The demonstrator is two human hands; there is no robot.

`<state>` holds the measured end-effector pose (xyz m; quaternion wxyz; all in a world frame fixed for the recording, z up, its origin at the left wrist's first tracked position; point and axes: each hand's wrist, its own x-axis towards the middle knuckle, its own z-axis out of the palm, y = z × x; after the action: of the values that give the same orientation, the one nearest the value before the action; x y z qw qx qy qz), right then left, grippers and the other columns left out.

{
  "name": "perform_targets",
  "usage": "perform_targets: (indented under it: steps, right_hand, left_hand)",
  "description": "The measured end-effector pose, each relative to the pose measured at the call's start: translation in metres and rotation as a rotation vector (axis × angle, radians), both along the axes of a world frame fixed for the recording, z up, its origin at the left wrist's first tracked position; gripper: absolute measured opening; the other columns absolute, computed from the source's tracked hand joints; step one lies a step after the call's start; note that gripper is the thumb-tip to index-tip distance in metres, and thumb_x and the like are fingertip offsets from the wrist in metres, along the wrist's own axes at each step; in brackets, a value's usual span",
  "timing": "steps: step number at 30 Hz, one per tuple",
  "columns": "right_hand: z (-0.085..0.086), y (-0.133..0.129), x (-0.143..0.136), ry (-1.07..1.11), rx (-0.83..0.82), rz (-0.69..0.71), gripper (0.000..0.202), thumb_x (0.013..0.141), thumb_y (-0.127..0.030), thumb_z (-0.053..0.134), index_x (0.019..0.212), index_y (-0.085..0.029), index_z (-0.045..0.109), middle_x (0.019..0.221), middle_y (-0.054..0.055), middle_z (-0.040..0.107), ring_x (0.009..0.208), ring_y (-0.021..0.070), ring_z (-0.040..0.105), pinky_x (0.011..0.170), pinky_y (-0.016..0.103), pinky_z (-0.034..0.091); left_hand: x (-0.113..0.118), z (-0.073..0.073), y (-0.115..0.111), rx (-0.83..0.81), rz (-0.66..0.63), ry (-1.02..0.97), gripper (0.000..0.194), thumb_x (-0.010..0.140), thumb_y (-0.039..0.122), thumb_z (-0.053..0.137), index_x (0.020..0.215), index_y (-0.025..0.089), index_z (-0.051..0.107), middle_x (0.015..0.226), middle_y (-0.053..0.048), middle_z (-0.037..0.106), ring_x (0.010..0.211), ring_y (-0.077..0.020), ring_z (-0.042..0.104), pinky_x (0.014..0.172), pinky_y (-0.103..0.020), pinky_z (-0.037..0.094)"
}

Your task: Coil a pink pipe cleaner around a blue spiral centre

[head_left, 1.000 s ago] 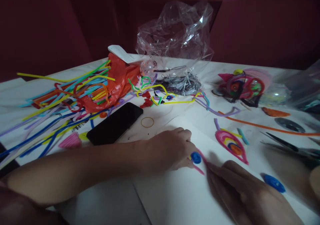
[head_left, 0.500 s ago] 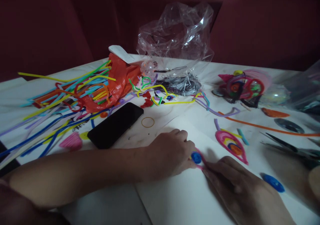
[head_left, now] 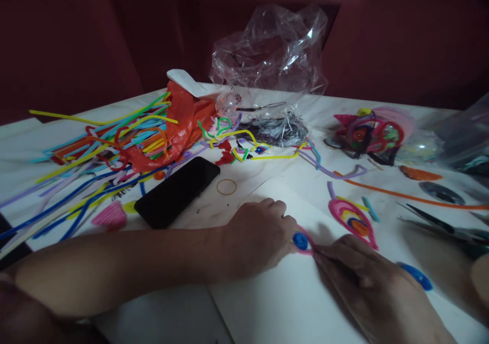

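Between my two hands is a small eye-shaped piece of pink pipe cleaner [head_left: 308, 232] with a blue coil [head_left: 300, 240] at its middle, low over the white paper. My left hand [head_left: 260, 239] is closed on its left end, hiding that part. With thumb and fingers together, my right hand [head_left: 370, 283] pinches the pointed right end. Just beyond the right hand lies a similar pink eye shape [head_left: 336, 207] with yellow and orange coils. A flat blue coil [head_left: 416, 275] rests to the right of that hand.
Scissors [head_left: 439, 222] lie at the right. A black phone [head_left: 178, 191] and a rubber band [head_left: 226, 187] sit beyond my left arm. Many pipe cleaners [head_left: 95, 145] spill from a red bag [head_left: 191, 117]. A clear plastic bag [head_left: 267, 59] stands at the back.
My right hand has shifted very slightly, and a bit more of the pink pointed end shows beside its fingertips. My left hand stays almost in place, still closed on the piece.
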<state>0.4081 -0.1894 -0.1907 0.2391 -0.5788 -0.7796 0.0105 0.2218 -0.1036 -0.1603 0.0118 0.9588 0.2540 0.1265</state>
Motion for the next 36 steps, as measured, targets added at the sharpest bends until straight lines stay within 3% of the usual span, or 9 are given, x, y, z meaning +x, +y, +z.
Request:
perform_targets:
  steps: [8, 11, 17, 26, 32, 36]
  right_hand:
    - [-0.003, 0.001, 0.002, -0.021, 0.001, 0.002, 0.028, 0.093, -0.032, 0.037, 0.093, -0.021, 0.063, 0.080, 0.004, 0.058, 0.052, 0.0142, 0.056, 0.046, 0.022, 0.048]
    - [0.000, 0.001, 0.001, -0.037, 0.020, -0.029, 0.031, 0.093, -0.033, 0.034, 0.091, -0.021, 0.062, 0.077, 0.003, 0.057, 0.051, 0.0148, 0.056, 0.048, 0.024, 0.050]
    - [0.005, 0.003, -0.004, -0.023, 0.039, -0.058, 0.032, 0.094, -0.036, 0.032, 0.085, -0.022, 0.060, 0.079, 0.002, 0.058, 0.047, 0.0141, 0.054, 0.061, 0.030, 0.053]
    - [0.011, 0.010, -0.002, -0.082, 0.028, -0.067, 0.032, 0.091, -0.035, 0.033, 0.085, -0.029, 0.064, 0.073, -0.002, 0.058, 0.049, 0.0133, 0.056, 0.037, 0.021, 0.041]
    - [0.017, 0.016, -0.006, -0.154, 0.115, -0.009, 0.043, 0.095, -0.035, 0.026, 0.085, -0.025, 0.067, 0.064, -0.001, 0.052, 0.043, 0.0120, 0.053, 0.032, 0.021, 0.034]
    - [0.018, 0.015, -0.006, -0.162, 0.124, 0.020, 0.044, 0.095, -0.035, 0.025, 0.085, -0.024, 0.067, 0.062, -0.002, 0.050, 0.041, 0.0105, 0.051, 0.031, 0.021, 0.031]
  left_hand:
    - [0.001, 0.001, 0.003, -0.059, -0.129, -0.011, 0.019, 0.086, 0.027, 0.049, 0.085, 0.012, 0.061, 0.082, -0.007, 0.053, 0.080, -0.0171, 0.048, 0.072, -0.028, 0.040]
    - [0.001, 0.001, 0.006, -0.119, -0.120, 0.006, 0.016, 0.086, 0.022, 0.048, 0.086, 0.014, 0.062, 0.079, -0.005, 0.053, 0.078, -0.0159, 0.048, 0.070, -0.026, 0.039]
    - [0.003, -0.002, 0.004, -0.176, -0.061, -0.035, 0.017, 0.085, 0.028, 0.051, 0.090, 0.016, 0.062, 0.079, -0.004, 0.055, 0.077, -0.0148, 0.050, 0.073, -0.026, 0.040]
    - [0.002, -0.005, 0.003, -0.097, -0.020, -0.054, 0.018, 0.081, 0.033, 0.057, 0.085, 0.016, 0.063, 0.073, -0.002, 0.055, 0.071, -0.0157, 0.051, 0.064, -0.027, 0.039]
    - [0.001, -0.008, 0.000, 0.046, -0.037, -0.038, 0.026, 0.086, 0.036, 0.049, 0.076, 0.015, 0.059, 0.069, -0.003, 0.054, 0.066, -0.0155, 0.050, 0.057, -0.028, 0.037]
    - [-0.002, -0.004, 0.005, 0.032, -0.114, 0.016, 0.016, 0.086, 0.029, 0.050, 0.083, 0.016, 0.059, 0.072, -0.002, 0.054, 0.069, -0.0157, 0.050, 0.059, -0.028, 0.037]
